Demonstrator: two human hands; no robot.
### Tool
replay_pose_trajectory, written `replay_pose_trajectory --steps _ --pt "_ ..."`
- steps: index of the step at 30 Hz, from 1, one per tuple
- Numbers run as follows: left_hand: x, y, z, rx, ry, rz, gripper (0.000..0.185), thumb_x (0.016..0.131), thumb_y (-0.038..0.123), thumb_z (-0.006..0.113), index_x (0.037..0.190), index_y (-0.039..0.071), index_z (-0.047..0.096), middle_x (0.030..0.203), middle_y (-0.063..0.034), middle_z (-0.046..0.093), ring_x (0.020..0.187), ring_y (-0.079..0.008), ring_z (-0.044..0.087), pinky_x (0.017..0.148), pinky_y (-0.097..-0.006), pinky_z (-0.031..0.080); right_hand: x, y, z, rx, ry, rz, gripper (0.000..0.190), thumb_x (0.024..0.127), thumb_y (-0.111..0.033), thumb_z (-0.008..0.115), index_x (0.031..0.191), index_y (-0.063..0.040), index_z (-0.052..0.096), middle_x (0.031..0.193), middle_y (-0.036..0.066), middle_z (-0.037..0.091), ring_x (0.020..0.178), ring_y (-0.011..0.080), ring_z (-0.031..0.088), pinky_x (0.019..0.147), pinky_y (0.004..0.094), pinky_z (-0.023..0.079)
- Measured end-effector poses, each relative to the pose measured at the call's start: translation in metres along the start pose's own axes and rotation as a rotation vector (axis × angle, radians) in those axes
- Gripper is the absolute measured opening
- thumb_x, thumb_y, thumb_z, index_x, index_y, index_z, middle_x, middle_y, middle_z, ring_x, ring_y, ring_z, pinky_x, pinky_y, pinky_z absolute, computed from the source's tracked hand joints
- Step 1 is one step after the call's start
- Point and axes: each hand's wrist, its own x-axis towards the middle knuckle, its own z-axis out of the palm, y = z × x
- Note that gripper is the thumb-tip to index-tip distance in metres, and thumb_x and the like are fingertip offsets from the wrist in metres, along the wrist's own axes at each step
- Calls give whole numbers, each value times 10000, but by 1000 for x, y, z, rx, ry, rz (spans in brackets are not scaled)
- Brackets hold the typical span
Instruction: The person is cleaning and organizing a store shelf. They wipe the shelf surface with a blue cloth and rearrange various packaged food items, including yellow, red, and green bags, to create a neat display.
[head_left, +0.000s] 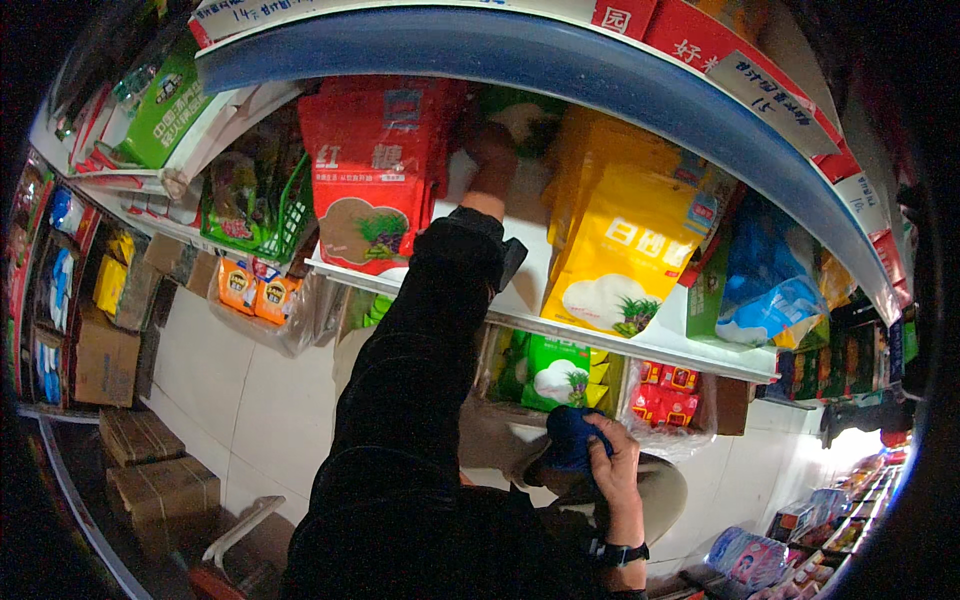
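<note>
My left hand reaches deep into a white shelf, in the gap between two stacks of sugar bags. Red bags stand on its left and yellow bags lean on its right. Behind the hand, in shadow, is a green bag; whether my fingers touch it is too dark to see. Lower down, my right hand grips a bunched blue cloth over my knee. A dark watch is on that wrist.
A blue-edged upper shelf overhangs the bags. Under the lower shelf stand a box of green bags and a pack of red packets. Orange packets hang in clear plastic at left. Cardboard boxes sit on the tiled floor.
</note>
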Motion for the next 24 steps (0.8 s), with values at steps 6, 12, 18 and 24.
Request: replay_pose_trajectory --steps 6,12,18,24 --pt "-30 8 41 825 75 313 321 923 136 459 1215 27 542 1182 -121 560 1088 -259 500 981 -352 378 0 -10 -3 24 -8 22 339 746 39 542 1053 -39 664 808 186 611 765 344 603 760 377 486" --pt "-34 22 53 1653 -9 384 443 820 92 524 1252 -3 500 1234 -168 535 1153 -322 469 1019 -398 344 -1 -7 -3 9 -15 18 343 743 33 546 1059 -41 657 831 196 616 787 356 601 764 382 487" --pt "-45 19 74 2141 56 327 594 716 48 588 1290 -33 458 1286 -214 510 1218 -385 438 1057 -445 309 0 -12 -3 1 -35 4 341 745 19 548 1063 -47 652 846 199 617 804 371 598 768 394 485" --pt "-80 17 74 1542 -238 588 616 711 108 648 1294 -5 482 1274 -207 527 1204 -388 462 1040 -459 333 -4 -7 -1 31 21 -32 335 750 8 547 1063 -51 652 842 205 615 811 380 597 765 405 483"
